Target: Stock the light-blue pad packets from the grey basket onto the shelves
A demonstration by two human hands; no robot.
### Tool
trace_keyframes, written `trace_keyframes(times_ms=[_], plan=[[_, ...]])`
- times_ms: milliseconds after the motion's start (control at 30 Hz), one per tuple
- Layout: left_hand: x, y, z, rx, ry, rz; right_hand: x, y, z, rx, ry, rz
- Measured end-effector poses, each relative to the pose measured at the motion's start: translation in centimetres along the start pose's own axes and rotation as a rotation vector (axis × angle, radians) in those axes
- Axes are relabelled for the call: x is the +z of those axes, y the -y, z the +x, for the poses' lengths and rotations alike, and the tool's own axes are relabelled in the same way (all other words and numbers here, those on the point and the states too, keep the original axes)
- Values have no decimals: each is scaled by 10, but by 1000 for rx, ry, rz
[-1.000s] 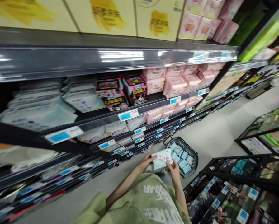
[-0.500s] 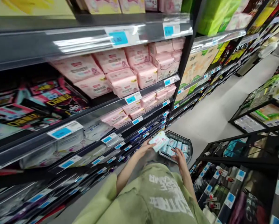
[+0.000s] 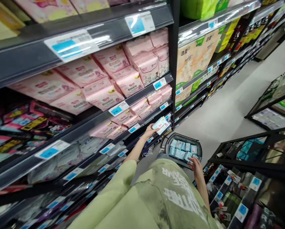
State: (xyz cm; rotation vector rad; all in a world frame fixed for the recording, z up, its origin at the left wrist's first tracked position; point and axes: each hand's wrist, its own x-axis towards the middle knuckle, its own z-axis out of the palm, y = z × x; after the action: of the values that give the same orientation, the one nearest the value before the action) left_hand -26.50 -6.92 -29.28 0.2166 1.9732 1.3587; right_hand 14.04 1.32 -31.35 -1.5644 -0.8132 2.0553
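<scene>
My left hand (image 3: 151, 131) is closed on the near end of a pale blue soft tissue pack (image 3: 161, 125). The pack is held out beside the lower shelf fronts, above and left of a dark grey shopping basket (image 3: 199, 147). Inside the basket lie several light blue packs of similar look. At the basket's near right rim is my right hand (image 3: 195, 164), its fingers spread apart. Its fingertips meet or overlap the edge of one blue pack (image 3: 188, 156); whether they bear on it I cannot tell.
Shelves with pink tissue packs (image 3: 104, 93) and blue price labels (image 3: 118, 109) run along the left. Large tissue cartons (image 3: 195, 60) stand farther along. A dark rack (image 3: 242, 152) with hanging goods is close on the right. Grey floor (image 3: 218, 108) stretches ahead between them.
My left hand has carried the tissue pack away from over the basket, up and left toward the shelf. My right hand has shifted toward the basket's near right rim. The view has turned.
</scene>
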Motion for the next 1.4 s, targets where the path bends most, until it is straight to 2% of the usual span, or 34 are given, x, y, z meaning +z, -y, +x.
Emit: trace_keyframes(times_ms=[167, 367, 633, 733, 833, 1033, 1200, 1300, 1400], plan=[[21, -23, 51, 53, -122, 245, -11, -16, -5, -19, -177, 119], [55, -41, 108, -5, -240, 468, -8, -47, -31, -20, -410, 220], [105, -48, 152, 13, -316, 717, 10, -91, -63, 101, -583, 329], [109, -42, 159, -7, -340, 786, 13, -101, -66, 143, -592, 353], [105, -34, 159, -5, -372, 830, 9, -102, -64, 157, -573, 344], [106, -27, 153, 31, -420, 849, -11, -83, -59, 115, -586, 276], [111, -27, 163, 38, -430, 828, -28, -76, -58, 103, -620, 237], [106, -27, 165, 70, -385, 809, -34, -79, -52, 132, -580, 212], [99, -23, 152, 116, -357, 782, -39, -79, -40, 165, -494, 180]])
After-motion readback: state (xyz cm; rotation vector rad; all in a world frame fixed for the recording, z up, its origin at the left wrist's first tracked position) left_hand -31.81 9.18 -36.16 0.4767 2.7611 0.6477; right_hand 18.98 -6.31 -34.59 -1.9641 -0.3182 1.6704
